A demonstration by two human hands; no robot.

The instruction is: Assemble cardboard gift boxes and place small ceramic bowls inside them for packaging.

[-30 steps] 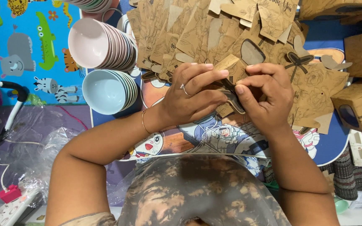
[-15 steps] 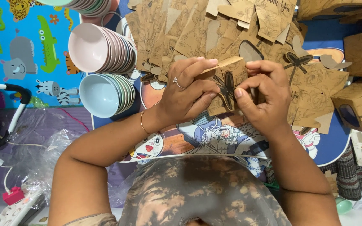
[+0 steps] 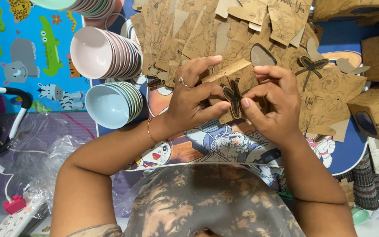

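Observation:
Both hands hold one small brown cardboard box [image 3: 234, 84] above the table. My left hand [image 3: 194, 98], with a ring and a thin bracelet, grips its left side, thumb pressed near the dark bow-shaped tab. My right hand [image 3: 272, 103] pinches the same tab from the right with thumb and fingers. Behind the box lies a heap of flat brown box blanks [image 3: 207, 30] printed with flowers.
A row of pink bowls [image 3: 104, 52] and a row of light blue bowls [image 3: 112, 104] lie on their sides at the left. Folded brown boxes [image 3: 376, 109] stand at the right. The low table [image 3: 352, 153] has a cartoon print. Crumpled plastic [image 3: 49, 162] and a power strip [image 3: 16, 217] lie lower left.
The box has been turned so its bow-shaped tab faces up. Both thumbs have closed in on the tab. The hands stay in the same place.

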